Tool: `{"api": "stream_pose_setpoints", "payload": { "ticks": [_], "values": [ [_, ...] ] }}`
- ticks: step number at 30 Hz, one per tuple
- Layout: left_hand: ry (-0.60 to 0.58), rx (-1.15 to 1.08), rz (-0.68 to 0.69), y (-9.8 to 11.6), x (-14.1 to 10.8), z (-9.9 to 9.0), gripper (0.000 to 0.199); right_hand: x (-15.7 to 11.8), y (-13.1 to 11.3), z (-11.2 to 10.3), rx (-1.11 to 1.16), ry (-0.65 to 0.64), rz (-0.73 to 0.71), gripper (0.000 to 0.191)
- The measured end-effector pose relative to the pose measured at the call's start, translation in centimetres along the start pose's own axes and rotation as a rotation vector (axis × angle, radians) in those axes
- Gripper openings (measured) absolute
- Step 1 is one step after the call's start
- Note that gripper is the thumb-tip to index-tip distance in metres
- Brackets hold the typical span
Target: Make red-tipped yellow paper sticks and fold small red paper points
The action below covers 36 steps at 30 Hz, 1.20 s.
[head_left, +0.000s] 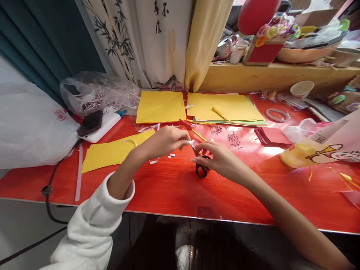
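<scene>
Presently, left fingers [183, 143] pinch white paper bit [191, 142]; right fingers [200, 160] hold black-handled scissors [196, 151].

Well left of the left hand [172, 140], a dark phone [91, 123] lies on a flat white object [110, 125] beside a white plastic bag [33, 127]; right of the right hand [212, 154] stands a cartoon-printed cup [323, 144].

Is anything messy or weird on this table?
Yes, a bit! Small white scraps lie loose on the red table near the left hand, like bits left from cutting. Beyond the right hand are two patches of dark specks. They might be spilled, but I can't tell.
</scene>
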<state>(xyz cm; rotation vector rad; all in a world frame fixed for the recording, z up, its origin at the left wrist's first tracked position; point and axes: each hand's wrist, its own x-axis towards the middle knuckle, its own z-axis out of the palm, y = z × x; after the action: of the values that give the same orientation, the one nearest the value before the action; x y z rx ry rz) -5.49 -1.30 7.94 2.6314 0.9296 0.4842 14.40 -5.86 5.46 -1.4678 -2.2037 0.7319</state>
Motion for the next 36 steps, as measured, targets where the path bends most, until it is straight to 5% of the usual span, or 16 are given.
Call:
{"api": "stream_pose_setpoints", "payload": {
  "ticks": [5,8,10,11,13,16,23,26,31,36],
  "values": [
    [0.123,0.209,0.094,-1.7,-0.4,-1.1,0.02,-0.3,-0.2,0.4,-0.02,-0.114,0.033,0.021],
    [0.536,0.289,0.015,-3.7,-1.1,-2.8,0.019,-0.5,-0.2,0.2,0.087,-0.173,0.045,0.028],
    [0.827,0.033,-0.085,-4.4,-1.4,-3.5,0.018,-0.5,-0.1,0.0,0.18,-0.17,0.017,0.032],
    [0.838,-0.146,-0.122,-4.4,-1.4,-3.6,0.02,-0.5,-0.1,-0.1,0.22,-0.148,0.001,0.034],
    [0.712,-0.474,-0.168,-3.7,-1.2,-3.2,0.027,-0.4,-0.2,-0.5,0.279,-0.104,-0.018,0.038],
    [0.585,-0.564,-0.194,-2.2,-0.6,-2.2,0.03,-0.2,-0.4,-0.7,0.353,-0.094,0.001,0.041],
    [0.633,-0.548,-0.225,-2.1,0.1,-1.5,0.031,0.1,0.4,3.7,0.239,-0.109,-0.164,0.038],
    [0.629,-0.573,-0.273,-2.2,0.3,-0.9,0.032,0.3,0.4,4.3,0.162,0.023,-0.233,0.038],
    [0.44,-0.242,-0.111,0.1,0.2,0.9,0.028,0.1,0.2,1.8,0.38,0.326,-0.182,0.043],
    [0.338,0.173,0.063,1.6,0.0,2.4,0.032,-0.4,0.2,0.9,0.068,0.527,-0.33,0.016]
  ]
}}
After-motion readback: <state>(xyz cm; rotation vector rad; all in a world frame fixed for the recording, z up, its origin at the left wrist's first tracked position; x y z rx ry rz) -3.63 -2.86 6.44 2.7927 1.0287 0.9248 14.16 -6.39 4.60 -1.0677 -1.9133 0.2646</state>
